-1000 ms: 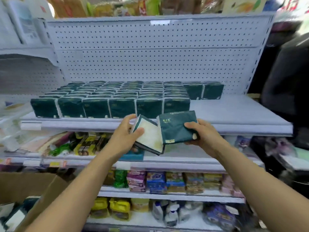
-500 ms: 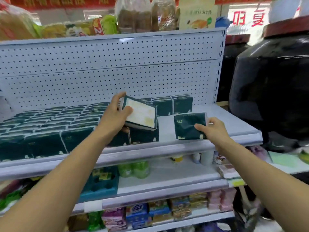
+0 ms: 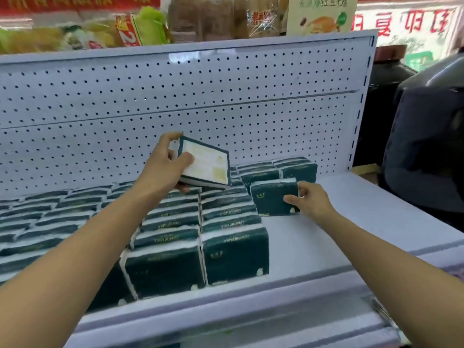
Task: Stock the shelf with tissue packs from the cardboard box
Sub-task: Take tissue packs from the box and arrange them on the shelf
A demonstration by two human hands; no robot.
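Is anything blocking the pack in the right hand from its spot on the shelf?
Nothing visible does. The right hand holds its tissue pack upright, already down on the bare shelf just in front of the back-row packs, beside the filled rows.

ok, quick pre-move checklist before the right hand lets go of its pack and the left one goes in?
1. Right hand has a grip on its tissue pack: ok, fingers on its right end.
2. That pack stands upright on the shelf: ok by the look of it, though its bottom edge is blurred.
3. It sits in line behind the two back packs: ok, just in front of them.
4. Bare shelf in front of it for the next pack: ok, white surface shows there.
5. Left hand holds the second pack firmly: ok, thumb on its pale face, held tilted above the stocked rows.
6. Second pack turned to match the rows: not ok.
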